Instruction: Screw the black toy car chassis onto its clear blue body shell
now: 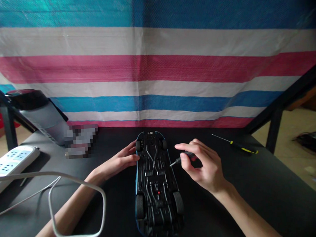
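A blue toy car (156,180) lies upside down on the black table, its dark underside and wheels facing up. A small red spot shows on the underside. My left hand (121,160) rests against the car's left side near the far wheel, fingers slightly apart. To the right of the car, my right hand (203,162) is closed around a short dark screwdriver (178,161). The screwdriver's metal tip points left, close to the car's right edge; whether it touches cannot be told.
A black-and-yellow screwdriver (243,148) lies at the right. At the left are a white power strip (13,163), a looped white cable (79,236), a bottle (43,119) and a pixelated box (81,140). A striped sheet (154,71) hangs behind the table (208,219).
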